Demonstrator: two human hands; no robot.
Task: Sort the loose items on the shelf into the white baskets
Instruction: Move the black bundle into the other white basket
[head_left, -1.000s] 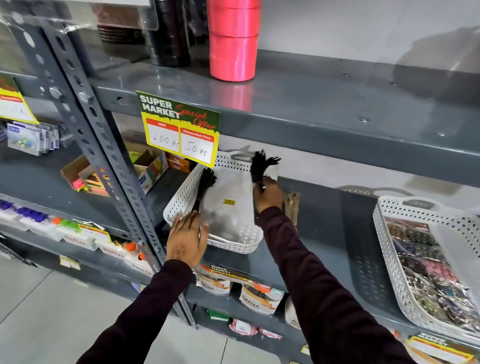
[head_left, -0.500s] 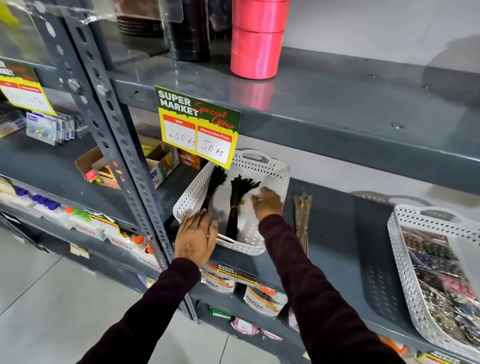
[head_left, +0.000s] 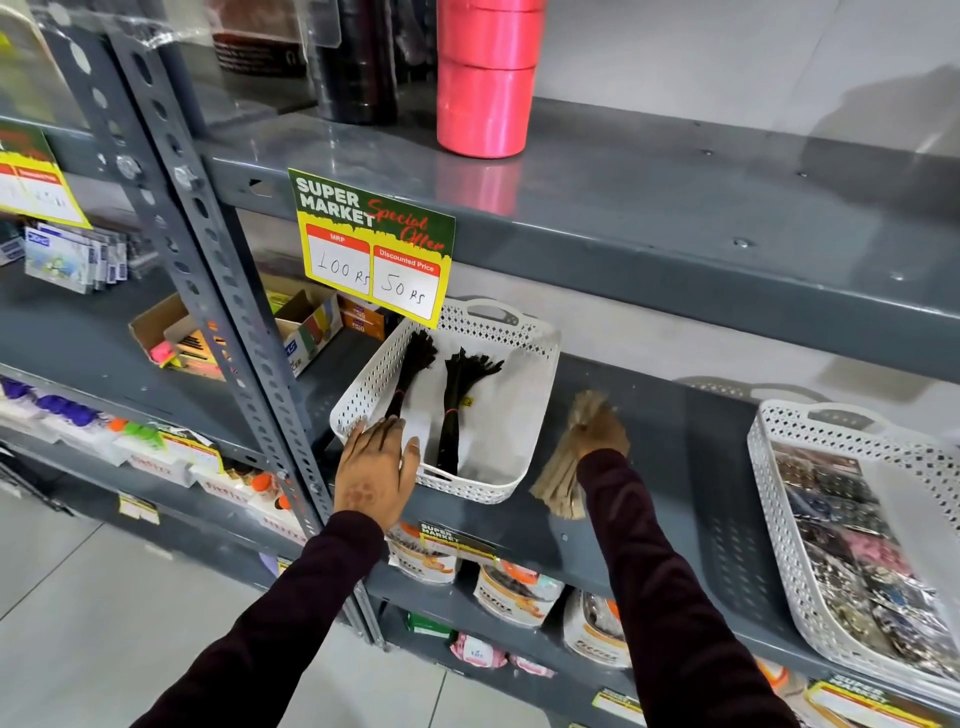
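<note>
A white perforated basket (head_left: 540, 353) stands on the grey middle shelf (head_left: 691, 467). Two black tied bundles (head_left: 457, 395) lie inside it, side by side. My left hand (head_left: 376, 467) rests flat on the basket's near left rim with its fingers spread. To the right of the basket, my right hand (head_left: 602, 431) is closed around a tan bundle (head_left: 558, 478) whose lower end hangs over the shelf's front. A second white basket (head_left: 774, 452) at the far right holds several shiny packets.
A price sign (head_left: 371, 247) hangs from the upper shelf edge just above the basket. Pink ribbon rolls (head_left: 488, 78) and dark rolls stand on the upper shelf. Cardboard boxes (head_left: 311, 327) sit left of the basket. Packets fill the lower shelves.
My right hand left the second black bundle in the basket, moved right and took hold of the tan bundle. My left hand stayed on the basket's rim.
</note>
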